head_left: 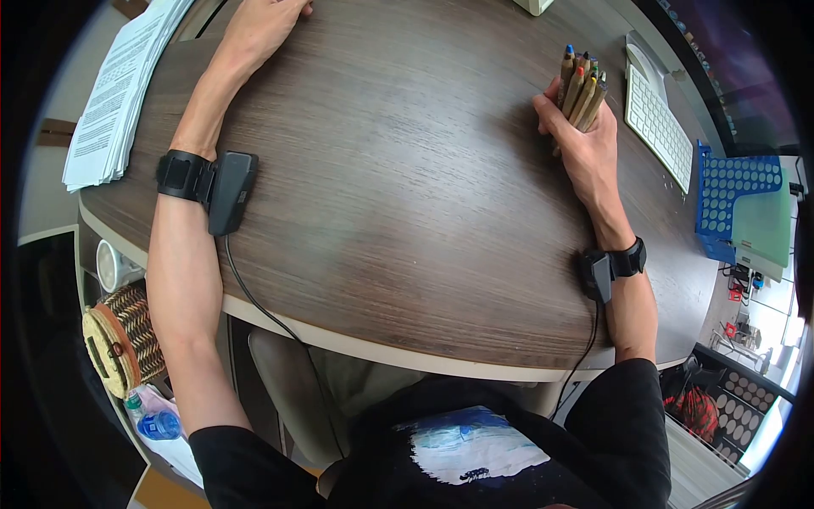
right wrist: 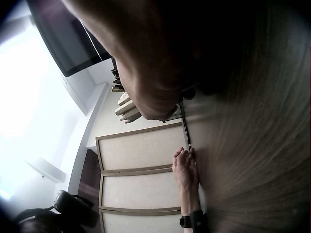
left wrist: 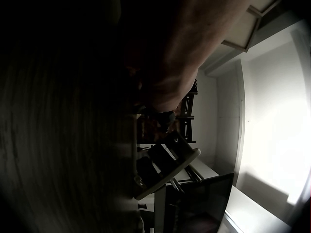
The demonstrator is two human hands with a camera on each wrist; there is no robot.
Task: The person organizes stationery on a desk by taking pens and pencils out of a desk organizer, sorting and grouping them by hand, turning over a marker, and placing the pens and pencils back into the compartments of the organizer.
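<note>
My right hand (head_left: pixel 585 140) grips a bundle of several colored pencils (head_left: pixel 583 89) on the right side of the desk. Their wooden shafts stand together with the tips up, among them blue, orange and yellow ones. In the right wrist view the pencils (right wrist: pixel 127 109) stick out beyond the dark, shaded hand (right wrist: pixel 150 92). My left hand (head_left: pixel 263 25) rests by the desk's far left, partly cut off by the top of the head view. The right wrist view shows that left hand (right wrist: pixel 183 170) with loosely curled fingers and nothing held.
A brown wood-grain desk (head_left: pixel 381 195) lies between the arms. Stacked papers (head_left: pixel 119 93) sit at its left edge. To the right are a white keyboard (head_left: pixel 657 127), a monitor (head_left: pixel 721 76) and a blue basket (head_left: pixel 716 199). Camera cables (head_left: pixel 263 310) trail from both wrists.
</note>
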